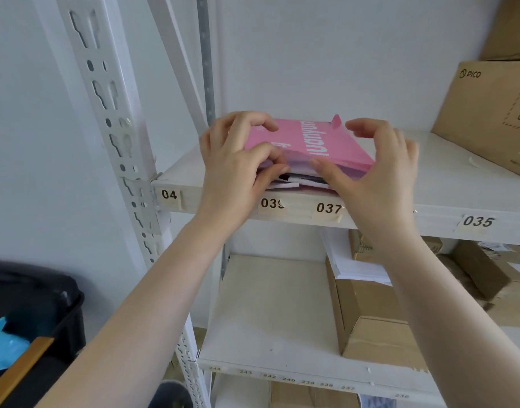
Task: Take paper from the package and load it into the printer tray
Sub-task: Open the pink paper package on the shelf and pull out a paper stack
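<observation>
A pink paper package with white lettering [306,142] lies flat near the front edge of the white metal shelf board [447,184], which carries number labels such as 039 and 037 along its lip. The package's open end faces the person, and white sheets of paper [285,184] show at its mouth, just above the 039 label.

The left hand [235,160] is curled over the package's left corner, fingers on top and thumb pressing at the open end, pinching the wrapper there. The right hand [376,169] arches over the package's right side with fingers spread; its thumb touches the open edge, but I cannot tell whether the fingertips are gripping or only hovering.

To the right of the package, on the same board, stands a brown cardboard box marked PICO [494,113]. Below the board, more cardboard boxes [379,328] sit on a lower shelf.
</observation>
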